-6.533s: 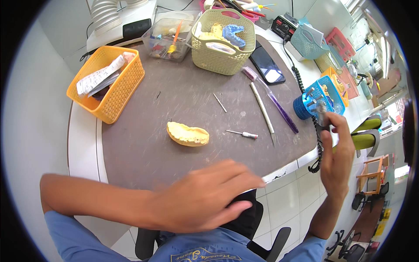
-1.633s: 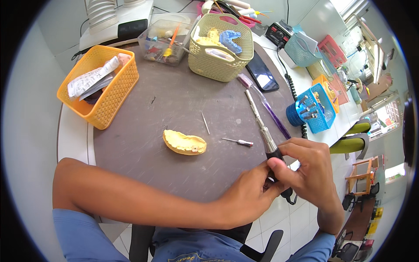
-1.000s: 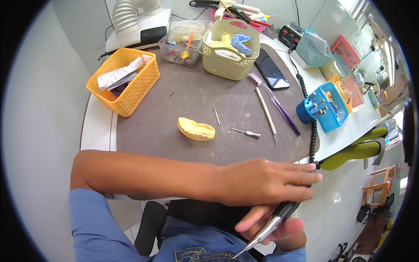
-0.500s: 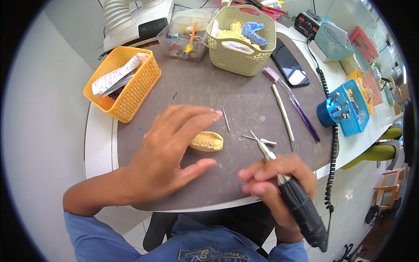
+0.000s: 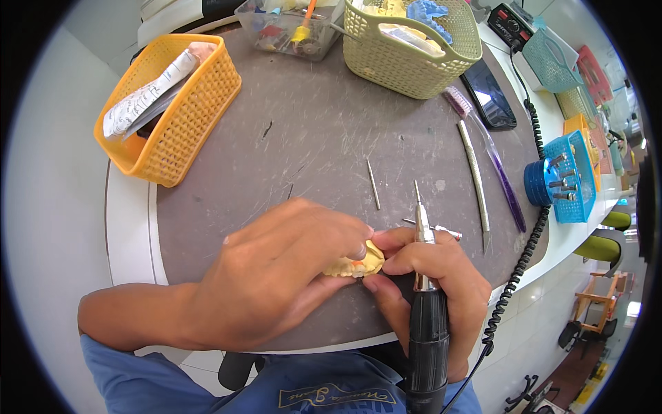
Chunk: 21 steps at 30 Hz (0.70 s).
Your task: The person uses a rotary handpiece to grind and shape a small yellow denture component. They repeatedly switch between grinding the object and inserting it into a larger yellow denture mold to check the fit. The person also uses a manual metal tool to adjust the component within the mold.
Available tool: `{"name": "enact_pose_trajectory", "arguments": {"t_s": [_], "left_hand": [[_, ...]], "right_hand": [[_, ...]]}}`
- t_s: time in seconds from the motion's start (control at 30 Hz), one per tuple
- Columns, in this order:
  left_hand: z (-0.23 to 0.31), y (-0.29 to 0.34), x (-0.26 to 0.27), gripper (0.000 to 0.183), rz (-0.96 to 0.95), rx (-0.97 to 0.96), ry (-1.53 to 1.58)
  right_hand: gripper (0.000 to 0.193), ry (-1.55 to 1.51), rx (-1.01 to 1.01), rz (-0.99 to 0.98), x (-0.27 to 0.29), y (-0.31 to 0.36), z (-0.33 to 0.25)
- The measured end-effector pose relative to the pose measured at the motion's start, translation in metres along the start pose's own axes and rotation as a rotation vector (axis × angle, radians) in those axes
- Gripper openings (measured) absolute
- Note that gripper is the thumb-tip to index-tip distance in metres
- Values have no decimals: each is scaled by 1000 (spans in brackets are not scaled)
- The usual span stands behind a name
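Observation:
My left hand (image 5: 283,269) is closed round a yellow plaster dental cast (image 5: 372,259), its row of teeth turned toward me and partly covered by the fingers. A small orange-red spot shows by the teeth. Against the cast's right end rest the thumb and fingertips of my right hand (image 5: 455,276). That hand also grips a black-and-silver rotary handpiece (image 5: 429,331), which stands nearly upright in view with its thin bur pointing away from me. Behind the handpiece lies a small metal instrument (image 5: 448,232), partly hidden. A thin metal pin (image 5: 373,183) lies farther off on the mat.
A yellow basket (image 5: 200,103) with papers stands at left. A clear tray (image 5: 276,43) and a green basket (image 5: 407,72) of casts are at the back. A knife-like tool (image 5: 473,172), purple toothbrush (image 5: 507,183), phone (image 5: 491,96), blue bur holder (image 5: 538,183) and coiled cord (image 5: 517,283) line the right.
My left hand has taken hold of the cast and brought it nearer to me. My right hand has come in to touch it, the handpiece now more upright. The view has shifted.

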<state>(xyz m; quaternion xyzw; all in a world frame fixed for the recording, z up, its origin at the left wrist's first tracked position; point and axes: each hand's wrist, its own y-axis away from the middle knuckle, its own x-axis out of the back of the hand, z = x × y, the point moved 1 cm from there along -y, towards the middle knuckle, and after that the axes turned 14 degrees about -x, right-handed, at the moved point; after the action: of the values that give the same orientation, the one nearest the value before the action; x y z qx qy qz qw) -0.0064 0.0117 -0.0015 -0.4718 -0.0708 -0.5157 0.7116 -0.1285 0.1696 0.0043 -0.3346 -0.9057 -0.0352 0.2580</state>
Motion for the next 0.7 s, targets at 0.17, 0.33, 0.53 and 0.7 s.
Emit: {"name": "enact_pose_trajectory", "arguments": {"t_s": [0.17, 0.33, 0.53, 0.7], "left_hand": [[-1, 0, 0, 36, 16, -45, -12], [-3, -2, -3, 35, 18, -82, -38], [-2, -3, 1, 35, -22, -14, 45], [-4, -3, 5, 33, -66, 35, 99]], "right_hand": [[37, 10, 2, 13, -2, 4, 1], [38, 31, -11, 30, -1, 4, -1], [37, 13, -31, 48, -3, 6, -3], [35, -4, -28, 36, -3, 5, -1]]}}
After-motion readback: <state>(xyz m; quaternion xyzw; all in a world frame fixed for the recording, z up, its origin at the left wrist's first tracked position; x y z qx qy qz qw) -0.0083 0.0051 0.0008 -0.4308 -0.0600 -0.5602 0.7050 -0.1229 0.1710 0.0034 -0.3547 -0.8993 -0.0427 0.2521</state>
